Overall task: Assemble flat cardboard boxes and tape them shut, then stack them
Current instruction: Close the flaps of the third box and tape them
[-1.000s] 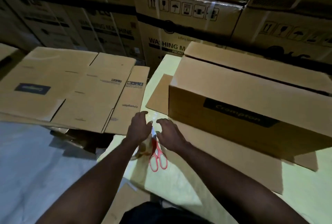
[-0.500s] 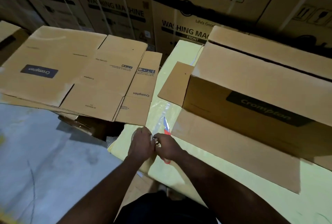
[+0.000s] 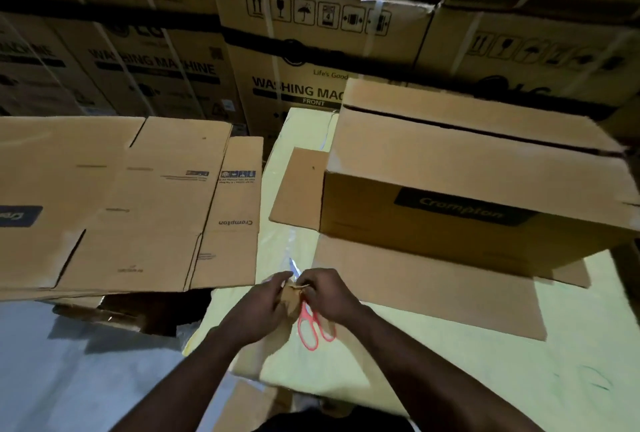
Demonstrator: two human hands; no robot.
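My left hand [image 3: 259, 307] grips a brown tape roll [image 3: 290, 298] just above the yellow table [image 3: 450, 379]. My right hand [image 3: 332, 296] pinches at the roll's top edge, where the tape end seems to be. Red-handled scissors [image 3: 308, 331] lie on the table under my hands, blades pointing away from me. An assembled Crompton box [image 3: 467, 172] stands on the table to the right, its top flaps folded down with a dark open seam along the middle. Its lower flaps [image 3: 415, 293] lie spread flat on the table toward me.
A stack of flat Crompton cartons [image 3: 138, 206] lies to the left, overhanging the grey floor [image 3: 69, 379]. Large strapped washing-machine cartons [image 3: 311, 50] form a wall behind the table. Scrap cardboard [image 3: 131, 317] sits in shadow under the flat stack.
My hands came together from beside the scissors and lifted the tape roll between them. The camera view shifted; the box and the flat cartons stayed put.
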